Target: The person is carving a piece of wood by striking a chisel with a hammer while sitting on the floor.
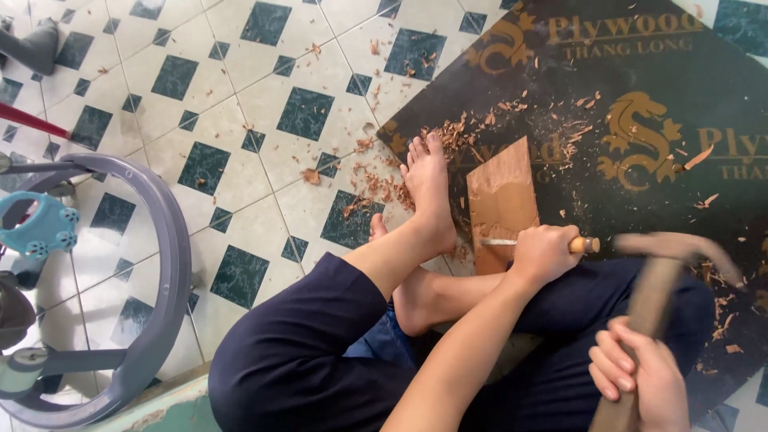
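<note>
I sit on the floor with a reddish wooden board (pixel 500 196) lying on a dark plywood sheet (pixel 640 72); my bare foot (pixel 428 192) rests beside the board's left edge. My left hand (pixel 542 252) is closed around a chisel with a wooden handle (pixel 582 245), its metal blade lying against the board's near end. My right hand (pixel 636 376) grips the handle of a wooden mallet (pixel 668 260), whose head is blurred just right of the chisel's butt.
Wood shavings (pixel 376 184) are scattered over the plywood and the green-and-white tiled floor (pixel 264 96). A grey ring-shaped baby walker frame (pixel 164 264) with a blue toy (pixel 36 228) stands at the left.
</note>
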